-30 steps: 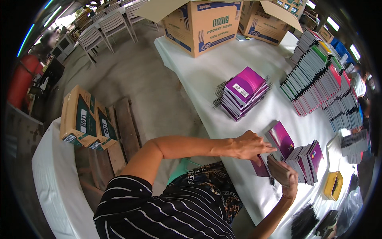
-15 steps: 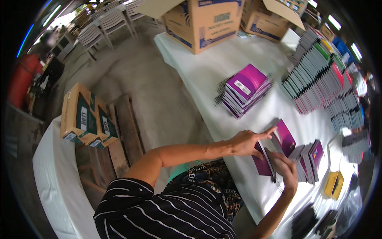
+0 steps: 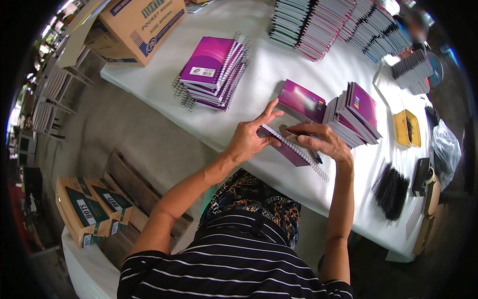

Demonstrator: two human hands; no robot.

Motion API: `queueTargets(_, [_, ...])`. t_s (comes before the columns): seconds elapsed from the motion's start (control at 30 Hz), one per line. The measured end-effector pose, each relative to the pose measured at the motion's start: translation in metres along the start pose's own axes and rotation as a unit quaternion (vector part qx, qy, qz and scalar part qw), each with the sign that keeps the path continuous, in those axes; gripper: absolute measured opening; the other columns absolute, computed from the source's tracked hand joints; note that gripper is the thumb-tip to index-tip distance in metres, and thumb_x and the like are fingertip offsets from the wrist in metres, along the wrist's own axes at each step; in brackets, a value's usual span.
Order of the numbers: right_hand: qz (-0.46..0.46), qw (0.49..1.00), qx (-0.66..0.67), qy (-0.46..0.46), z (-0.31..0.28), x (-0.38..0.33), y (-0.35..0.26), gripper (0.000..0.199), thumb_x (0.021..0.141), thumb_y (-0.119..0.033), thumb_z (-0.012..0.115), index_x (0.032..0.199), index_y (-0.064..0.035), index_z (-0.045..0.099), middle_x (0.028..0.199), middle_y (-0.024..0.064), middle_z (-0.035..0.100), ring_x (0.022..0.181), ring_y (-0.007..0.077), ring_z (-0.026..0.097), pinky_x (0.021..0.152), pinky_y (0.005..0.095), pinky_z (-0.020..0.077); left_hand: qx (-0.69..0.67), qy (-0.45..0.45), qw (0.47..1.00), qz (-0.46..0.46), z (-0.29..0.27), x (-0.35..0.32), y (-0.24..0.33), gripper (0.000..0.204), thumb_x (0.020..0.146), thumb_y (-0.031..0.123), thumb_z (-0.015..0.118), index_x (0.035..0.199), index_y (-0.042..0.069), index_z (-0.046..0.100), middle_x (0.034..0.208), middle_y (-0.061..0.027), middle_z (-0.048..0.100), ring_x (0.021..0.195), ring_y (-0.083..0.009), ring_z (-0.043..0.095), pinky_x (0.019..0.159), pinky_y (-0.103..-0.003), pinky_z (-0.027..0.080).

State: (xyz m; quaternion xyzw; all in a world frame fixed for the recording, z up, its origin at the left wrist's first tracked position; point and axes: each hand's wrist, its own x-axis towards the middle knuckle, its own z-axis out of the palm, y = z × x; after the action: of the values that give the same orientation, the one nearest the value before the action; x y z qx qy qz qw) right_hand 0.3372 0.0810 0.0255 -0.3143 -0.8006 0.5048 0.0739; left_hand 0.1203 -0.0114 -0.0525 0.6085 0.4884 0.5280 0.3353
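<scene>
A small purple notebook [image 3: 295, 153] stands on its edge over the white-covered table, tilted. My left hand [image 3: 250, 135] grips its left end, thumb along the near cover and fingers spread behind. A spiral wire [image 3: 304, 151] runs along its upper edge, with a loose end of coil [image 3: 321, 173] sticking out at the right. My right hand [image 3: 326, 142] is curled over the right part of the wire. A dark-tipped object [image 3: 317, 157] shows below that palm; its kind is hidden. Just behind lie a purple notebook [image 3: 302, 99] and a leaning stack of notebooks [image 3: 348, 117].
Further left is a pile of purple notebooks with loose coils [image 3: 211, 65] beside a cardboard box [image 3: 142, 32]. Tall notebook stacks [image 3: 313, 25] line the back. To the right are a yellow tray [image 3: 407, 128], black coils [image 3: 392, 192] and a clear plastic bag [image 3: 445, 149].
The view has swung round to the right, so the table things sit further left. My left hand keeps hold of the notebook. My right hand has shifted along the wire edge, fingers now curled over it.
</scene>
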Motion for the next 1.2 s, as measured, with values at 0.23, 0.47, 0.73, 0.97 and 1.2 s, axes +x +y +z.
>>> queueTargets(0.23, [-0.026, 1.000, 0.000, -0.018, -0.002, -0.003, -0.002, 0.053, 0.092, -0.039, 0.059, 0.121, 0.0042, 0.067, 0.116, 0.0171, 0.068, 0.109, 0.0265, 0.062, 0.099, 0.0352, 0.0439, -0.009, -0.021, 1.000, -0.018, -0.001, -0.001, 0.005, 0.102, 0.072, 0.019, 0.081, 0.156, 0.019, 0.024, 0.131, -0.0101, 0.064, 0.102, -0.0158, 0.068, 0.087, -0.033, 0.057])
queueTargets(0.47, [-0.060, 0.995, 0.081, -0.022, -0.002, 0.002, 0.006, 0.058, 0.089, -0.043, 0.059, 0.121, 0.0050, 0.066, 0.116, 0.0188, 0.067, 0.107, 0.0277, 0.063, 0.096, 0.0356, 0.0460, -0.012, -0.029, 1.000, -0.004, 0.000, 0.000, -0.002, 0.106, 0.075, 0.011, 0.080, 0.157, 0.020, 0.014, 0.135, -0.0113, 0.060, 0.112, -0.0208, 0.065, 0.088, -0.034, 0.057])
queueTargets(0.73, [-0.034, 0.998, 0.038, 0.043, -0.002, -0.014, -0.019, 0.066, 0.086, -0.055, 0.060, 0.123, -0.0008, 0.067, 0.109, 0.0171, 0.069, 0.102, 0.0271, 0.064, 0.091, 0.0377, 0.0483, -0.092, -0.066, 0.992, -0.050, -0.007, -0.001, -0.002, 0.091, 0.078, 0.001, 0.076, 0.154, 0.017, 0.030, 0.137, -0.0105, 0.060, 0.122, -0.0199, 0.059, 0.091, -0.031, 0.056])
queueTargets(0.97, [0.135, 0.962, -0.066, 0.227, -0.024, -0.135, 0.012, 0.063, 0.081, -0.053, 0.070, 0.120, -0.0036, 0.070, 0.121, 0.0198, 0.063, 0.112, 0.0342, 0.060, 0.098, 0.0468, 0.0457, -0.269, -0.171, 0.945, -0.078, -0.017, 0.001, -0.014, 0.055, 0.089, 0.019, 0.071, 0.140, 0.009, 0.054, 0.137, -0.0123, 0.059, 0.130, -0.0235, 0.053, 0.102, -0.034, 0.048])
queueTargets(1.2, [0.068, 0.889, -0.238, 0.386, 0.048, -0.087, 0.041, 0.035, 0.084, -0.018, 0.076, 0.118, -0.0123, 0.070, 0.118, 0.0114, 0.061, 0.111, 0.0306, 0.057, 0.094, 0.0424, 0.0465, -0.192, -0.130, 0.971, -0.055, -0.019, 0.007, 0.004, 0.055, 0.092, 0.021, 0.065, 0.142, 0.003, 0.050, 0.140, -0.0137, 0.056, 0.131, -0.0243, 0.052, 0.112, -0.035, 0.040])
